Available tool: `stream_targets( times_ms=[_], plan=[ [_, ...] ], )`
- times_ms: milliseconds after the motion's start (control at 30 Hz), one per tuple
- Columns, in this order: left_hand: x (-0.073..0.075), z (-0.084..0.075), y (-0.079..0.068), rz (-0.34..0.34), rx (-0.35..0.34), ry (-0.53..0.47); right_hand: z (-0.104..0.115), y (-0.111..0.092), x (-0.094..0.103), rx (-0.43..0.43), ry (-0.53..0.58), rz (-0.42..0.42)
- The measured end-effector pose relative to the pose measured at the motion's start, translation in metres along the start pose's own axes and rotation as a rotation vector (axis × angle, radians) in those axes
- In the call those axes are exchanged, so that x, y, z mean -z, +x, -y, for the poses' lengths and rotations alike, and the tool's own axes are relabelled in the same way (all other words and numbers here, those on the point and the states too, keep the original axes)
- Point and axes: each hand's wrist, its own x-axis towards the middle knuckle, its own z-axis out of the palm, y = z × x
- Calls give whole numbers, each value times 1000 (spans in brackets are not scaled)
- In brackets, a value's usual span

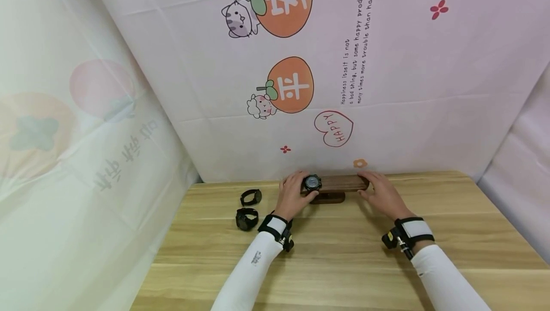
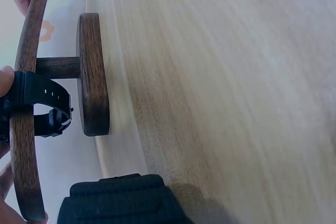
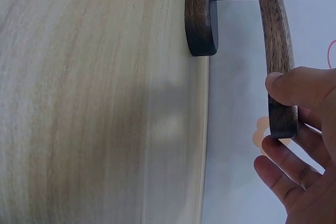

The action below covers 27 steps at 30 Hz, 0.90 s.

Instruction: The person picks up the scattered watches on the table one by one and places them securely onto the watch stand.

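A dark wooden watch stand (image 1: 343, 184), with a long top bar on a short post and base, stands at the table's back edge. One black watch (image 1: 312, 183) is strapped around the bar's left part, its dial facing up. My left hand (image 1: 292, 195) holds this watch at the bar's left end, thumb in front and fingers behind. In the left wrist view the strap (image 2: 44, 92) hangs in a loop below the bar. With thumb and fingers, my right hand (image 3: 310, 108) grips the bar's right end.
Left of my left hand, two more black watches lie on the wooden table (image 1: 343, 263): one strap loop (image 1: 251, 197) towards the back, one watch (image 1: 247, 219) nearer. A printed white cloth (image 1: 399, 134) hangs behind the table, with more cloth at the left.
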Motion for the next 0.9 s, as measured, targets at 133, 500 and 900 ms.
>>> stream_targets(
  times_ms=[133, 500, 900],
  plan=[
    [-1, -2, 0, -10, -6, 2, 0, -1, 1, 1, 5, -5],
    [-6, -5, 2, -33, -13, 10, 2, 0, 1, 22, 8, -12],
    [-9, -9, 2, -62, -16, 48, 4, 0, 2, 29, 1, -15]
  ],
)
